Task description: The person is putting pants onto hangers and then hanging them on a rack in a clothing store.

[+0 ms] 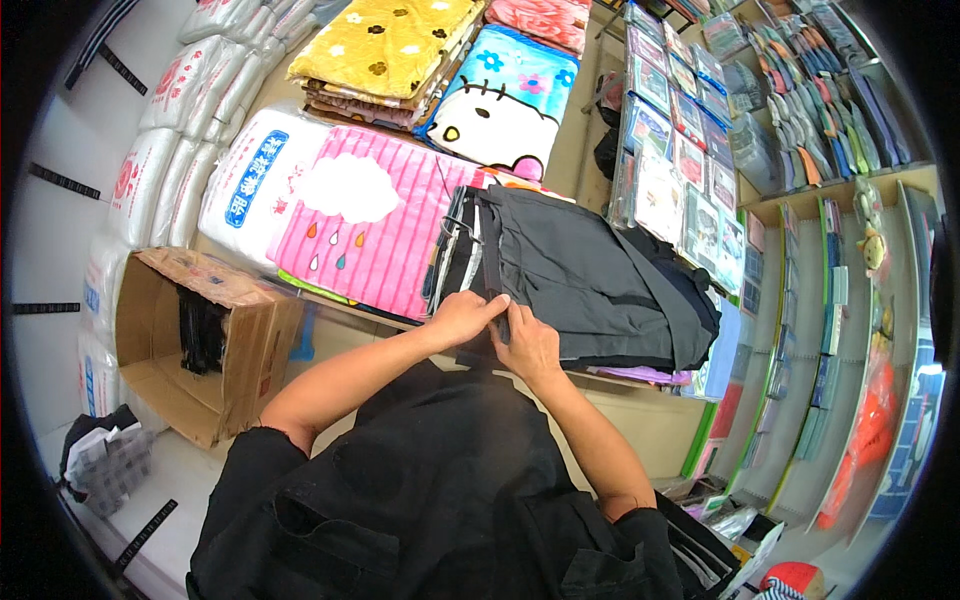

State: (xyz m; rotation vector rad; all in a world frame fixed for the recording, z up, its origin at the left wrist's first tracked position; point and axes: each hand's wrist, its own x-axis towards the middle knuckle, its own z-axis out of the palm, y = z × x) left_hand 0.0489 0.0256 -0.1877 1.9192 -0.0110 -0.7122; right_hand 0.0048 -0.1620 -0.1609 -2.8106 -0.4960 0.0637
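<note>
Fingers (497, 304) of the left hand (460, 319) and right hand (530, 345) are pinched nearly closed on the near edge of a dark grey garment (590, 270), which lies folded atop black clothes (704, 312), right of a pink cloth (385, 255) (printed with a white cloud and raindrops).

Single view: the head camera, left one of a fisheye pair, looks steeply down and forward from above the wearer's black top (450, 470), which is nearest and fills the bottom. The display table's (270, 88) near edge crosses mid-frame, with left hand (460, 319) and right hand (529, 342) there at arm's reach; its far edge sits up top, farther off. Wide coverage (right-side shelving (800, 330) bows badly), corners black.
</note>
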